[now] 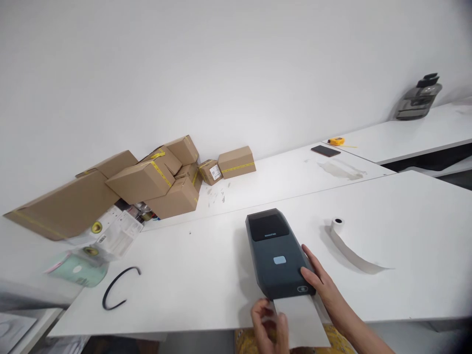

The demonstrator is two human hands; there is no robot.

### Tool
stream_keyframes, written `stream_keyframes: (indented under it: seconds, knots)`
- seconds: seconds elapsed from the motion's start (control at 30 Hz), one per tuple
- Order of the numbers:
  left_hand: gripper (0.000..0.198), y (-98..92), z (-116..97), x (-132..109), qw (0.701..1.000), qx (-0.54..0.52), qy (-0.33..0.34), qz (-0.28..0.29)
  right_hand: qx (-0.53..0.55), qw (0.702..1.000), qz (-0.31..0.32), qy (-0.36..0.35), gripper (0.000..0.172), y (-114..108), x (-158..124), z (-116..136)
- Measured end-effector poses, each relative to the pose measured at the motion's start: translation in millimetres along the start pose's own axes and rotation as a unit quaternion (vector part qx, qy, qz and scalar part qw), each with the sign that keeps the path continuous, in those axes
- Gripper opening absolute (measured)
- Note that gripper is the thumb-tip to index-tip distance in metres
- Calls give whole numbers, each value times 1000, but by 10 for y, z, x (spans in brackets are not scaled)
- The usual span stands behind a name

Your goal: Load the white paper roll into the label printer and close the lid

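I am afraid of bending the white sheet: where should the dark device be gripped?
Probably by both long sides, from left and right: the dark device is longer than wide, and the white sheet juts past its near end.

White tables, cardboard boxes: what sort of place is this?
Perhaps a packing or shipping workspace: taped cardboard boxes stand stacked, with a dark printer-like device and a partly unrolled paper roll nearby.

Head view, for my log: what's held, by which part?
Right hand holds the printer by its right side; whether left hand holds paper is unclear.
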State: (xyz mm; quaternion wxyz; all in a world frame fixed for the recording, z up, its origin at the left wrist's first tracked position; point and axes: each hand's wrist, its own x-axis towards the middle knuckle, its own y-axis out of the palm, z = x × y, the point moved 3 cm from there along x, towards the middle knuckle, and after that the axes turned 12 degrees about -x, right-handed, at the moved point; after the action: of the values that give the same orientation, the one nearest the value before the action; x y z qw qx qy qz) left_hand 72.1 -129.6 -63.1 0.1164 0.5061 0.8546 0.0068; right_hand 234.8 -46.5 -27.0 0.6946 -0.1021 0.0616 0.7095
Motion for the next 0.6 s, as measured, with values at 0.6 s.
stream_keyframes:
  seconds: [0.6]
  knots:
    - [81, 241, -358, 402, 995, -79, -28, 55, -6, 998, -6, -62, 74, 25, 59, -134]
